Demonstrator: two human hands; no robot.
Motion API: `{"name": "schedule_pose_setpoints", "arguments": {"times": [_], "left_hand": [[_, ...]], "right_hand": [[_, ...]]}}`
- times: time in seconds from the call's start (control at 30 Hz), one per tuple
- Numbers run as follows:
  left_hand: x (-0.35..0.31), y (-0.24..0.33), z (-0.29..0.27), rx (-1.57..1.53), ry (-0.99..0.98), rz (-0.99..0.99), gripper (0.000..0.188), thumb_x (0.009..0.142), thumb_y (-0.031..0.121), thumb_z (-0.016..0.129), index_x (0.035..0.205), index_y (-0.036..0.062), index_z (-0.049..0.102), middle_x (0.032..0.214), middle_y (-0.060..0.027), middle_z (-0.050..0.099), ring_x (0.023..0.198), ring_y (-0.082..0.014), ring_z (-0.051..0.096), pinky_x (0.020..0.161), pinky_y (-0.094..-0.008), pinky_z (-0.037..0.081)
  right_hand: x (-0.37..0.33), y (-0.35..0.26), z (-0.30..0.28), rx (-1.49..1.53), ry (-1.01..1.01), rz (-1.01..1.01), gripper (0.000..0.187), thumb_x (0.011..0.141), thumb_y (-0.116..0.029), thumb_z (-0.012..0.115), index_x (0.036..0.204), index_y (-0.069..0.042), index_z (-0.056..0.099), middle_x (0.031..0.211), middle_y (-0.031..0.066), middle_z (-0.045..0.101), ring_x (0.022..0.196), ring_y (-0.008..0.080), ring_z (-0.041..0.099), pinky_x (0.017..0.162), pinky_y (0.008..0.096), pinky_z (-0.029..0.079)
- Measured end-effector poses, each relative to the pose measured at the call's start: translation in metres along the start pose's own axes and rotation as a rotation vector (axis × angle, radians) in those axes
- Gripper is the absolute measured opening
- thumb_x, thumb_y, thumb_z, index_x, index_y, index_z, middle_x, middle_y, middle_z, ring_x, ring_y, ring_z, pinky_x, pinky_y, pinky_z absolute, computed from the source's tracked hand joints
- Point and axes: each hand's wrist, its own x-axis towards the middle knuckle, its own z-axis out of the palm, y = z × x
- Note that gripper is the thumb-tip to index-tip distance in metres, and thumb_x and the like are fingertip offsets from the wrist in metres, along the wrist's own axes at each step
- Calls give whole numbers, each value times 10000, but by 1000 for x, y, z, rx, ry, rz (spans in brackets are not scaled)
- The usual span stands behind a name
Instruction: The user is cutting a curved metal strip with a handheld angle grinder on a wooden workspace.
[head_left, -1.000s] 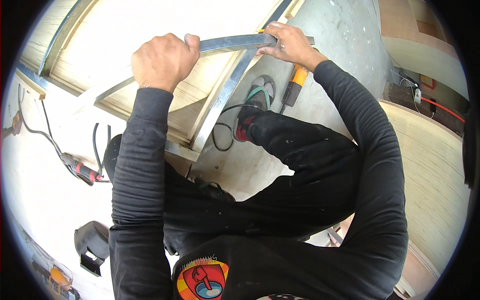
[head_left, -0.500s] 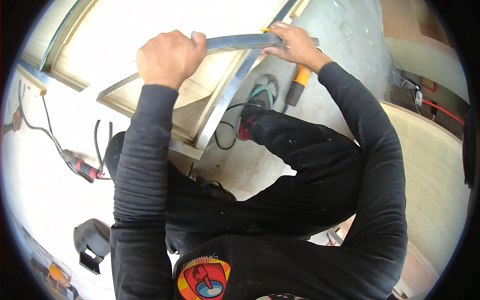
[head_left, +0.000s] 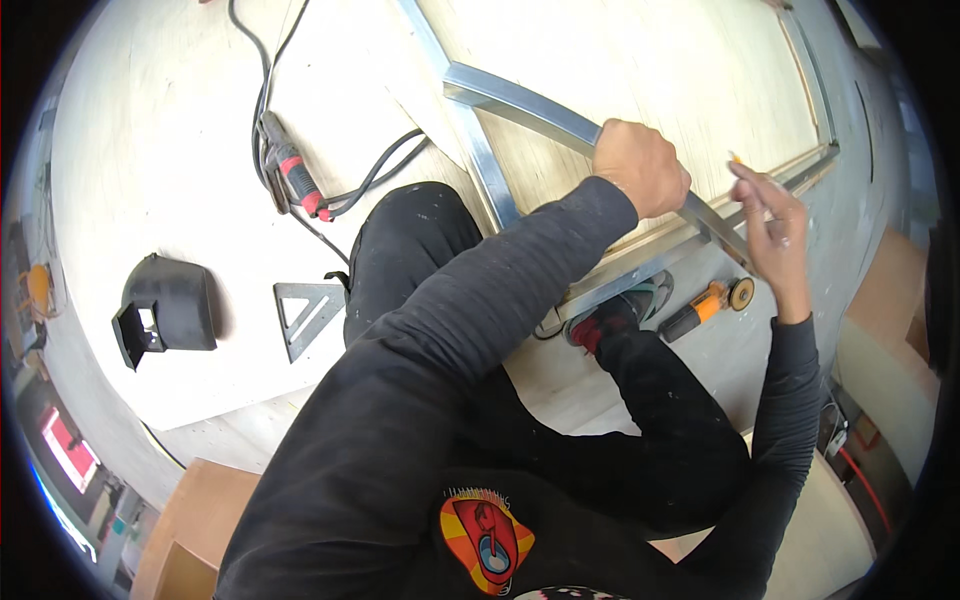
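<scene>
The left hand point(head_left: 642, 168), at about one o'clock, wraps its fingers tightly around a metal bar point(head_left: 525, 105), which slants from twelve o'clock down toward three, across a metal frame point(head_left: 482, 165) with pale wood panel point(head_left: 640, 60) inside. The right hand point(head_left: 776, 225), between two and three o'clock, pinches a slim yellow-tipped stick point(head_left: 737, 157) between thumb and finger, just beside the bar's lower end; whether it touches the bar, I cannot tell. With what looks like only one firm hold near the middle, the bar could swivel or skid on the smooth rails if the left wrist turns, and its end might scrape the bare right fingers. At three o'clock an orange grinder point(head_left: 705, 310) lies near a strapped sandal point(head_left: 655, 290); a shifting foot could knock it. At ten, cables point(head_left: 375, 180) around a red-and-black clamp point(head_left: 292, 170) might snag the nearby knee point(head_left: 420, 215).
</scene>
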Motion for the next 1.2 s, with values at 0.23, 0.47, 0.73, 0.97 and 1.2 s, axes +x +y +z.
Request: {"name": "schedule_pose_setpoints", "arguments": {"times": [0.23,0.47,0.73,0.97,1.2], "left_hand": [[-4,-23,12,-4,155,123,300,856,443,596,805,176,724,800,-11,718,768,-191,708,626,-370,497],[-26,-13,-1,-47,328,205,160,831,257,637,740,178,742,711,18,703,717,-174,697,536,-357,484],[-17,-13,-3,70,36,212,193,887,219,609,867,160,791,874,3,750,795,-196,712,578,-388,500],[-17,-14,-3,56,44,260,187,884,225,613,841,167,785,855,-6,742,792,-202,707,581,-396,493],[-20,-15,-1,70,156,252,147,845,206,647,786,167,776,815,-9,735,754,-205,697,541,-387,468]], "right_hand": [[75,-123,74,-5,-158,-514,363,869,19,604,1226,-34,641,797,138,674,748,289,676,641,403,527],[108,-167,126,-273,-229,-393,235,925,-123,583,1144,-48,548,744,179,678,676,374,676,612,468,533],[114,-156,169,-311,-156,-422,172,954,-130,603,1098,-66,533,712,179,670,631,363,671,560,464,522],[113,-160,168,-300,-69,-429,119,950,-125,614,1045,-75,563,653,171,648,594,355,664,546,454,518],[117,-165,171,-315,-30,-461,93,925,-102,614,986,-47,569,654,185,643,601,363,658,560,458,517]]}}
